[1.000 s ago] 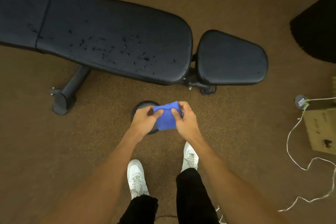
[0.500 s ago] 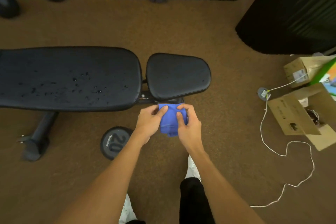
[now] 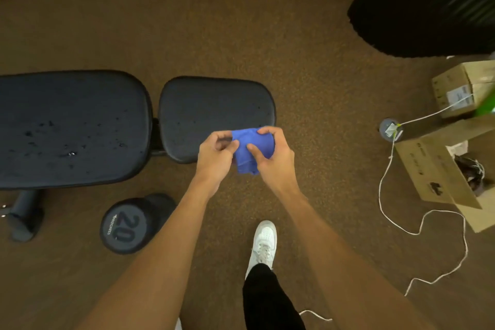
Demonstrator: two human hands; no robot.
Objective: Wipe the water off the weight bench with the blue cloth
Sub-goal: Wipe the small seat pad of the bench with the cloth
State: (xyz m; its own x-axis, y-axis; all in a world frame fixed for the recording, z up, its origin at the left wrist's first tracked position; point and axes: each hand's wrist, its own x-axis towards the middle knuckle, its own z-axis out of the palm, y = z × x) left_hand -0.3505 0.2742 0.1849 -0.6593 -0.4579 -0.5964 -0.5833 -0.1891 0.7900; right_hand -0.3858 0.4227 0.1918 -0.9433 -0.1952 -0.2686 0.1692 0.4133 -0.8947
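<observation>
Two cardboard boxes (image 3: pixel 428 169) sit at the right, and a thin white cord (image 3: pixel 381 195) loops over the brown carpet (image 3: pixel 241 35) near them. A dumbbell (image 3: pixel 124 225) marked 20 stands on end at the near left, close to the bench's foot. The weight bench (image 3: pixel 72 115) runs across the left, its long black pad beaded with water drops (image 3: pixel 69 154), and the shorter seat pad (image 3: pixel 214 104) lies at its right end. Over that seat pad's near edge, both hands hold the blue cloth (image 3: pixel 250 147) bunched between them. The left hand (image 3: pixel 214 161) pinches its left edge, and the right hand (image 3: pixel 276 163) curls round its right side. The cloth looks soft and crumpled, and the pads look smooth with rounded corners.
</observation>
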